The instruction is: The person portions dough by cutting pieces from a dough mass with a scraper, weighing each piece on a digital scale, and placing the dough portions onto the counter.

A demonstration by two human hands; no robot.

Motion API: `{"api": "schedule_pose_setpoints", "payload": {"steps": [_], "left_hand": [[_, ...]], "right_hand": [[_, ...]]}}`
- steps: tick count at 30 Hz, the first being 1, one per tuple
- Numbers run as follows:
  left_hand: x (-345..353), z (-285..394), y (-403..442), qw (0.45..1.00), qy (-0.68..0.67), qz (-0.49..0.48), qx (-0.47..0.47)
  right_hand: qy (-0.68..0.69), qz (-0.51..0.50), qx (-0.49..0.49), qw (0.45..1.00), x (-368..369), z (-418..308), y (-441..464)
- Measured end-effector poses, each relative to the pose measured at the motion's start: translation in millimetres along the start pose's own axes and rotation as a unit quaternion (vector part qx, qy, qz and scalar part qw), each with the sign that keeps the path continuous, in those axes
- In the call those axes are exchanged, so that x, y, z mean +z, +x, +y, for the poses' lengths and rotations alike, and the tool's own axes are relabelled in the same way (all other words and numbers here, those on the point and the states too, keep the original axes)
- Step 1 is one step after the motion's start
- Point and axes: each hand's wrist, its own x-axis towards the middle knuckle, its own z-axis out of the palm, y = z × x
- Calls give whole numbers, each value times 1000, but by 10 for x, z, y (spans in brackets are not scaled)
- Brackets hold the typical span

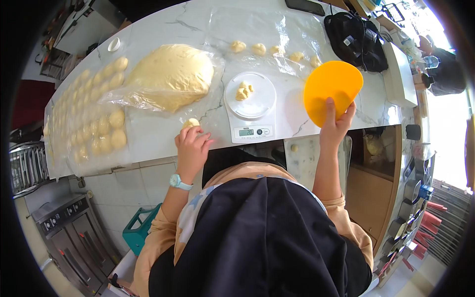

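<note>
My right hand (pixel 335 121) grips a flat yellow scraper (pixel 332 89), thumb on its face. My left hand (pixel 193 144) is at the table's near edge, its fingers at a small dough piece (pixel 190 123). Between the hands stands a white kitchen scale (pixel 251 123) with a few dough bits (pixel 244 91) on its round plate. A big mass of dough (pixel 170 74), partly under clear plastic, lies left of the scale. Behind the scale, several small dough pieces (pixel 259 48) form a row beside clear plastic.
Many dough balls (pixel 104 126) lie under plastic at the left of the marble table (pixel 198 20). A small white round item (pixel 114 44) is behind them. A black bag (pixel 354 42) and phone (pixel 305 6) lie at the back right. A green stool (pixel 141 230) stands below.
</note>
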Motion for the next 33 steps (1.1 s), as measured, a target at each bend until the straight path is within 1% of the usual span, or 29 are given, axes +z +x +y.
{"api": "schedule_pose_setpoints", "payload": {"steps": [3,6,8,9,12,13,15,16,18,20,24,28,31,33], "left_hand": [[-47,-166,-81,993,63,47,84],[-125,-282,-37,984,79,116,107],[-173,-289,55,992,-22,123,-27],[-190,-291,99,985,-72,126,-95],[-306,-472,201,983,-108,-28,-149],[-342,-447,263,980,-137,-20,-143],[-464,-327,420,972,-195,-7,-129],[-511,-236,531,971,-217,10,-103],[-522,-43,756,963,-261,43,-53],[-418,100,893,965,-258,45,-30],[-244,337,1023,960,-277,16,-17],[-24,426,1103,955,-296,13,1],[37,490,1167,965,-259,41,3],[112,449,1201,966,-256,38,14]], "right_hand": [[5,24,0,1000,-43,-36,50],[6,35,-4,999,-47,-53,104],[59,18,9,998,-26,-13,147],[86,9,16,996,-9,16,174],[246,-6,147,958,81,135,285],[294,-5,186,938,92,196,340],[336,-19,215,917,175,328,427],[356,-26,231,905,219,383,470],[361,-52,270,891,357,477,526],[364,-76,294,881,507,528,545],[350,-77,290,887,657,337,498],[342,-60,305,887,587,356,453],[334,-48,303,891,524,432,431],[333,-48,299,893,494,437,411]]}}
